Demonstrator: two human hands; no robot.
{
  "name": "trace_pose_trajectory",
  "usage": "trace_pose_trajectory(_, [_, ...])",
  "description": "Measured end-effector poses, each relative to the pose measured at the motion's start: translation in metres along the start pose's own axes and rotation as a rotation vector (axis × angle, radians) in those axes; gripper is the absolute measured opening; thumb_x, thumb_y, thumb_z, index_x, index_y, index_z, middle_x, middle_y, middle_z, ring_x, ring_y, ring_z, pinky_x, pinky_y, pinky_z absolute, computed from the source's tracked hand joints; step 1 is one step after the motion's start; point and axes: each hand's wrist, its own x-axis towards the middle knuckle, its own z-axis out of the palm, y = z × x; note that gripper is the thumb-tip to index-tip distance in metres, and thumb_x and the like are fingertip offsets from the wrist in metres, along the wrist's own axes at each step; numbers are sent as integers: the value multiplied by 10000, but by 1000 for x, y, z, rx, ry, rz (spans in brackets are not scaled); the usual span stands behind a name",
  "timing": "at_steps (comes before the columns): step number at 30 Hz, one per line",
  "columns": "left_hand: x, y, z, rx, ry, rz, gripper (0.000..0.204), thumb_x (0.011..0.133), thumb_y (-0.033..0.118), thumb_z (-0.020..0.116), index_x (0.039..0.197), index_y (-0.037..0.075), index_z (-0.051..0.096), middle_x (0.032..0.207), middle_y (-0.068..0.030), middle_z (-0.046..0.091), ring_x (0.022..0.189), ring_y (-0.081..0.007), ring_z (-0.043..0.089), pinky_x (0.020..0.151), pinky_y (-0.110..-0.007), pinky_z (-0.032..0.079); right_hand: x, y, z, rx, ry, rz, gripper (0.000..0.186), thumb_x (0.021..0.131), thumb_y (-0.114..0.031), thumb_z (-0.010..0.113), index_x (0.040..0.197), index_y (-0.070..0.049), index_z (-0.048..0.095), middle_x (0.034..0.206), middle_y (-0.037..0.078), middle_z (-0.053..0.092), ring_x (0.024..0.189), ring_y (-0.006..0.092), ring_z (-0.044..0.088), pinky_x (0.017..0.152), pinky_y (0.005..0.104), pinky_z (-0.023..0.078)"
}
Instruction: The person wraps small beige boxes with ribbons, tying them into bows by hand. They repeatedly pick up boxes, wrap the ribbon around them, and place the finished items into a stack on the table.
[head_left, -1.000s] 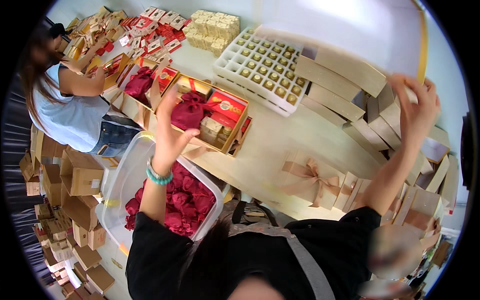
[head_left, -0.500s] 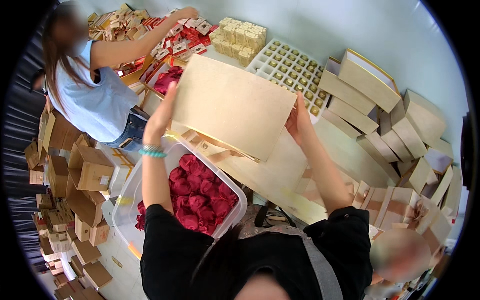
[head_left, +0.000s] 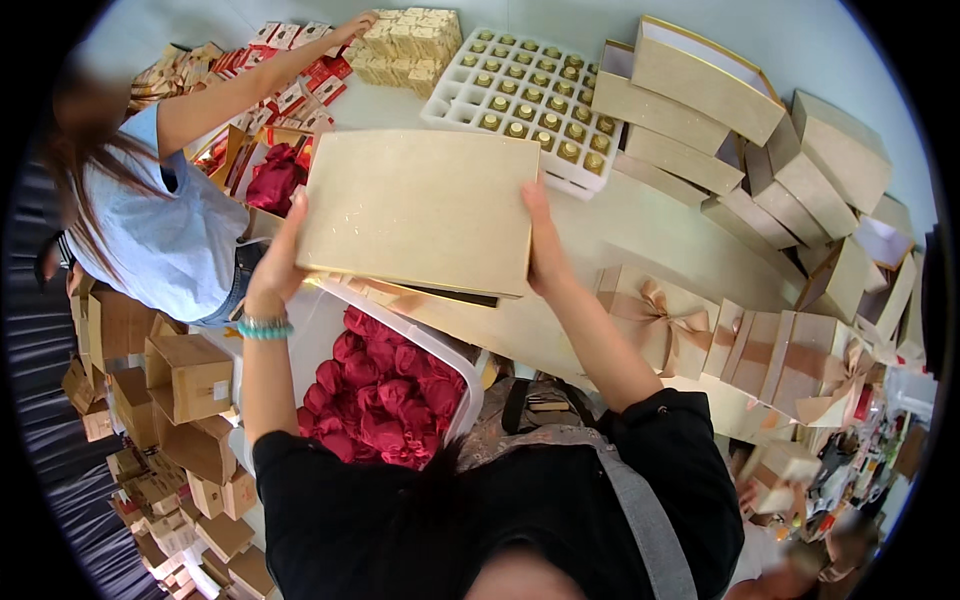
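Note:
My left hand (head_left: 278, 262) grips the left side of a cream gift box (head_left: 420, 205) with a gold edge. On its right side, my right hand (head_left: 543, 240) presses with the fingers along the wall. The box hangs level over the table's near edge, its broad flat face up. A dark gap shows under its near edge; what is beneath is mostly hidden. Below the box, close to my left forearm, stands a clear plastic tub (head_left: 466, 380) with several dark red cloth-wrapped bundles (head_left: 385, 395).
A co-worker (head_left: 170, 200) at left reaches to stacked cream packs (head_left: 405, 45). An open box holds a red bundle (head_left: 275, 182). A white tray (head_left: 590, 182) carries gold-capped bottles. Empty cream boxes (head_left: 705, 75) pile at right; ribboned boxes (head_left: 665, 325) lie nearer. Cartons (head_left: 190, 375) fill the left floor.
The gift box has turned from a slant to nearly level, still between both my hands. The co-worker's hand has reached the stacked cream packs. My view has shifted.

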Motion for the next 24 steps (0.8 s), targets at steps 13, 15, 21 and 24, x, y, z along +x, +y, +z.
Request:
trace_pose_trajectory(13, [-16,-44,31,-162,61,-124,538,939,436,440,1355,98,389,1303,-82,505,1161,-207,513,936,-388,433,-30,-25,-43,-177,-47,86,883,879,-514,479,1454,-27,18,1498,159,154,1359,248,227,1090,336,213])
trace_pose_trajectory(15, [-12,-53,32,-178,106,-106,552,933,448,441,1356,97,386,1303,-85,505,1154,-211,517,918,-391,447,-27,-17,-40,-248,18,95,769,889,-497,458,1481,-146,115,1469,96,268,1320,232,302,1067,367,268])
trace_pose_trajectory(21, [7,-79,15,-73,103,-178,587,917,486,439,1352,95,384,1288,-87,511,1142,-231,525,869,-407,479,-25,-12,-37,-483,95,121,924,902,-554,409,1413,103,6,1491,256,105,1391,293,149,1115,325,151])
trace_pose_trajectory(24, [4,-88,20,-117,144,-190,586,920,482,435,1355,94,377,1290,-89,504,1152,-236,514,920,-406,445,-20,11,-53,-321,-1,34,925,901,-576,384,1411,106,24,1486,280,80,1397,318,117,1117,326,136])
